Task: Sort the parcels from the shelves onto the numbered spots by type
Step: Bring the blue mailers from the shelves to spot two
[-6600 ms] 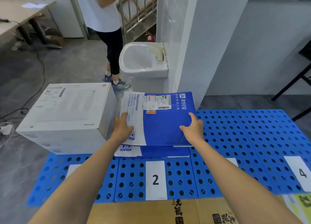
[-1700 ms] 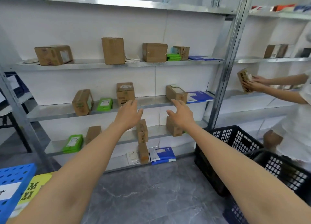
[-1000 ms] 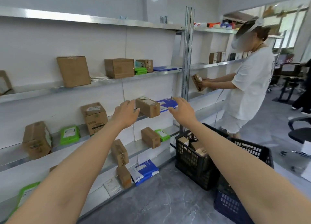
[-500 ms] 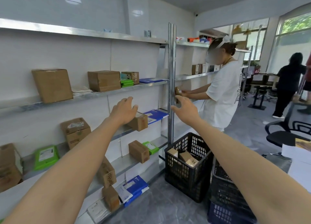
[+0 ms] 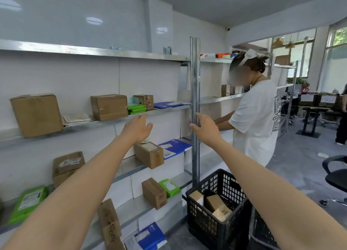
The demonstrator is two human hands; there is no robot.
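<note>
A black basket (image 5: 216,223) stands on the floor at the foot of the shelf post (image 5: 195,84), with brown boxes lying in it. Just left of it, at the right end of the bottom shelf, lies a blue mailer (image 5: 151,236) beside a tall brown carton (image 5: 110,223). One level up, a small brown box (image 5: 154,193) sits at the front edge with a green pouch (image 5: 170,187) beside it. On the middle shelf (image 5: 129,165), a long brown box (image 5: 149,154) overhangs the front edge, and a blue envelope (image 5: 175,146) lies at the right end. Above that box the left hand (image 5: 138,128) is stretched out, fingers straight and spread, holding nothing. The right hand (image 5: 205,126) reaches out in front of the post, fingers loosely bent and empty; I cannot tell whether it touches the metal. Farther back, the upper shelf carries a big carton (image 5: 36,114), a medium carton (image 5: 109,107), stacked green pouches (image 5: 137,109) and flat blue parcels (image 5: 171,104) at its right end. Past the post, a person in a white T-shirt (image 5: 257,118) faces the next bay.
</note>
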